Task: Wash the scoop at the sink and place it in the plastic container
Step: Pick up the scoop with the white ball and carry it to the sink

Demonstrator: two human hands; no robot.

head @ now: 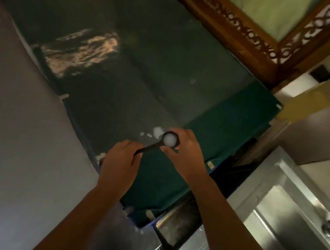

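Scoop work has not reached the steel sink point(284, 225), which lies at the lower right, well apart from both hands. Over the near edge of the dark counter point(124, 79) and its green mat point(221, 120), the left hand point(118, 160) is pinched on the handle of the black scoop point(169, 140), while the right hand point(185, 153) cups its bowl, which holds white stuff. I would carry it level to the sink. No writing is legible; no plastic container shows.

Dark green counter point(136, 77), white powder spill point(155, 133) lying on it
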